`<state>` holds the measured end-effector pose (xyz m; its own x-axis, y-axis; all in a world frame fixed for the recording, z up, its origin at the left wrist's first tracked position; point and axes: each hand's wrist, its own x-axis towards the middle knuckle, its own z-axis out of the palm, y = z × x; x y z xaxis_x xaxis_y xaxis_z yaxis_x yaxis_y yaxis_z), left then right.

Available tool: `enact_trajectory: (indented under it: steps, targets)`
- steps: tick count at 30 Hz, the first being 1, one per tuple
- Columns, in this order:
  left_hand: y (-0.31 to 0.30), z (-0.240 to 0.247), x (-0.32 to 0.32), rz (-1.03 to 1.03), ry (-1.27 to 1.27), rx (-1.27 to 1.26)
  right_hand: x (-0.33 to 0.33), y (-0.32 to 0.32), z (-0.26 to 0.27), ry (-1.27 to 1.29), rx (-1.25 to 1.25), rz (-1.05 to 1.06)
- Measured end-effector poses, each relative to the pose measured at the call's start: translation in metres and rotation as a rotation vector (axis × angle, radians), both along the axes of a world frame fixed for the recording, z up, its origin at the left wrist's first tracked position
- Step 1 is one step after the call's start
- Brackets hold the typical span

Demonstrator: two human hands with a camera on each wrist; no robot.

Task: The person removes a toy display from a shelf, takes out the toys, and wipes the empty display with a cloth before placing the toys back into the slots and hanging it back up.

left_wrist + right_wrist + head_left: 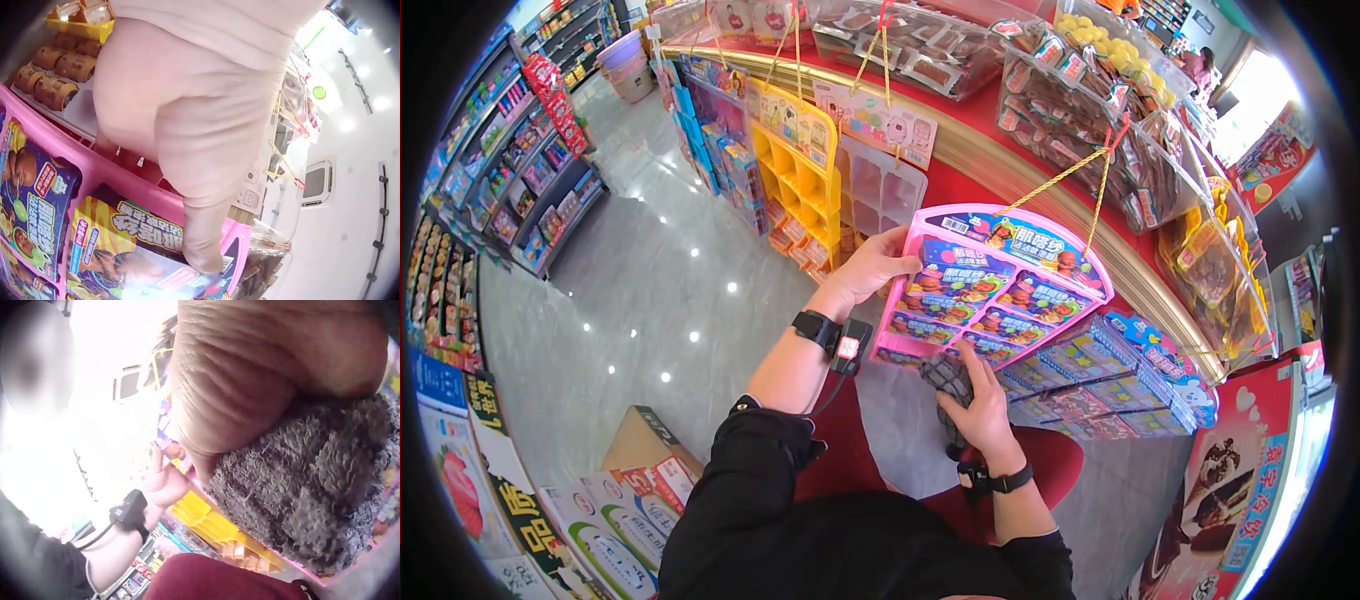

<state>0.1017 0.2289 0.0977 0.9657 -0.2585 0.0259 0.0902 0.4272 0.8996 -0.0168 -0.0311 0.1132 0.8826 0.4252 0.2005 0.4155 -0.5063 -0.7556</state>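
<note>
Between the hands is the pink plastic display rack (119, 179), filled with blue printed packets (940, 281). The left hand (868, 270) grips its upper side; the right hand (983, 408) holds a fluffy grey cloth (306, 481) at its lower edge. Steady bracing and light strokes seem best.

1. L hand (194, 112) grips edge of pink rack (134, 176), thumb over front.
2. Blue pkgs (40, 197) w/ printed pics in rack.
3. Orange-brown pkgs (56, 94) nr yellow tray (81, 30), upper L.
4. White ceiling (337, 244), R side.
</note>
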Motion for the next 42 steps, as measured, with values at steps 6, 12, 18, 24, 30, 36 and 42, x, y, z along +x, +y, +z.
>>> enact_trajectory:
  steps: [6, 12, 18, 24, 30, 36, 42]
  targets:
    - [-0.004, 0.000, -0.005, 0.053, -0.085, 0.080, 0.032, 0.051, 0.048, -0.177, -0.094, 0.103]
    - [-0.008, -0.008, -0.008, 0.094, -0.132, 0.073, 0.049, 0.077, 0.033, -0.230, -0.241, 0.066]
    - [-0.007, -0.009, -0.010, 0.128, -0.152, 0.235, 0.047, 0.079, 0.028, -0.250, -0.250, 0.023]
    - [-0.008, -0.010, -0.008, 0.086, -0.057, 0.058, 0.046, 0.072, 0.023, -0.326, -0.282, 0.035]
    - [-0.006, -0.002, -0.013, -0.010, -0.048, 0.098, 0.045, 0.068, 0.025, -0.542, -0.616, 0.128]
    - [-0.006, -0.009, -0.017, 0.012, -0.027, 0.143, 0.051, 0.076, 0.029, -0.574, -0.783, 0.111]
    - [-0.031, -0.024, -0.014, 0.252, -0.133, 0.127, 0.055, 0.086, 0.019, -0.614, -0.848, 0.060]
